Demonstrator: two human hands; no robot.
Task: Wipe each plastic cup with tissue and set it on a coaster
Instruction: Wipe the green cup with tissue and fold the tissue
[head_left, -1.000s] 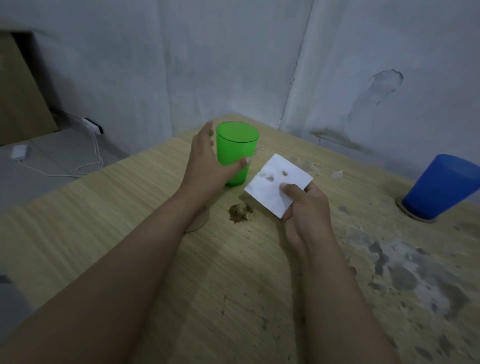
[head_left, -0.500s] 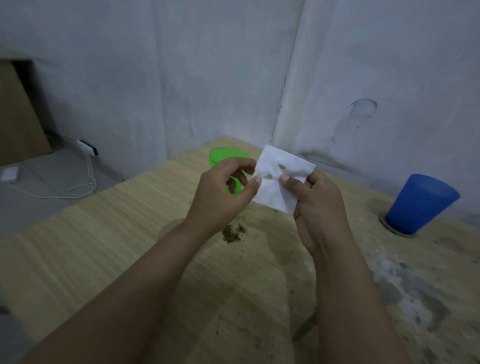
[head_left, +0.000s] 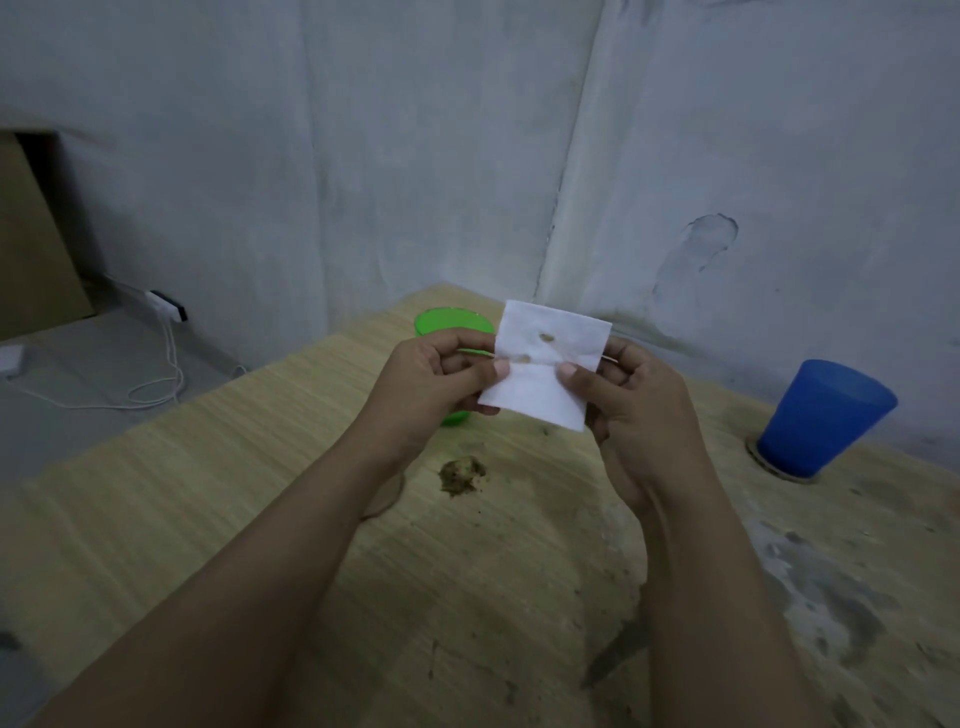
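- Both hands, left hand (head_left: 436, 379) and right hand (head_left: 634, 410), pinch a stained white tissue (head_left: 545, 364).
- Worn wooden table (head_left: 260, 509) in a grey wall (head_left: 363, 156) corner.
- Dirt clump (head_left: 461, 474) on the table.

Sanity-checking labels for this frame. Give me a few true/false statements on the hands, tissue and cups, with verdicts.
1. Both hands hold the tissue. True: the left hand and right hand each pinch a side.
2. The tissue is spotless. False: it shows two brownish spots near its middle.
3. The blue cup lies on its side. False: it stands upright on a coaster.
4. The green cup stands on the table behind the left hand. True.
5. The left hand grips the green cup. False: it holds only the tissue.
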